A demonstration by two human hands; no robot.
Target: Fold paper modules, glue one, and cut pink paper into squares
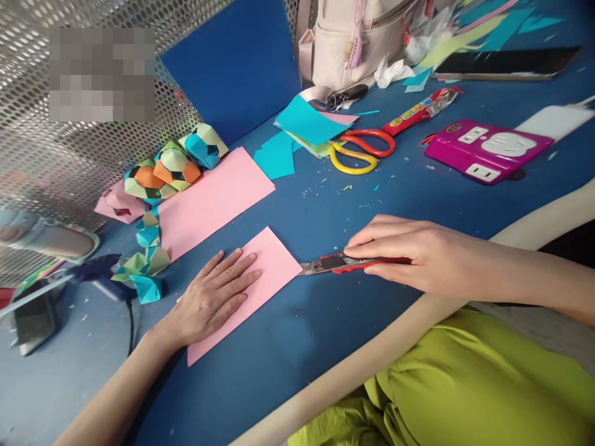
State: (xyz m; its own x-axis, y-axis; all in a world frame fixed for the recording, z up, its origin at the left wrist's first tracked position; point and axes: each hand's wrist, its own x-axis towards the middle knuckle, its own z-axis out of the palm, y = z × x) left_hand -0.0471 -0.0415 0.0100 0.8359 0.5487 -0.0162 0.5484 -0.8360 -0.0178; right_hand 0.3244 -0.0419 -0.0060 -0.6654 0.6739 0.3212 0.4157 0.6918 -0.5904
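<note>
A folded sheet of pink paper (pixel 274 260) lies on the blue tabletop. My left hand (pixel 218 294) rests flat on it, fingers slightly spread. In my right hand (pixel 413 254) is a red utility knife (pixel 332 263), its blade out and touching the paper's right corner, perhaps slipped into the fold; I cannot tell how far. Beyond my left hand lies a larger pink sheet (pixel 216 201). Close to its left edge stand folded-paper balls (pixel 174 167) in green, orange and blue, along with small folded pieces (pixel 149 279).
Scissors (pixel 356 158) lie behind the knife near blue paper squares (pixel 313 121). A purple power socket (pixel 488 148) sits at right, below a phone (pixel 506 64). A glue gun (pixel 100 272) with a cord is at left. A pale bag (pixel 356 43) stands at the back.
</note>
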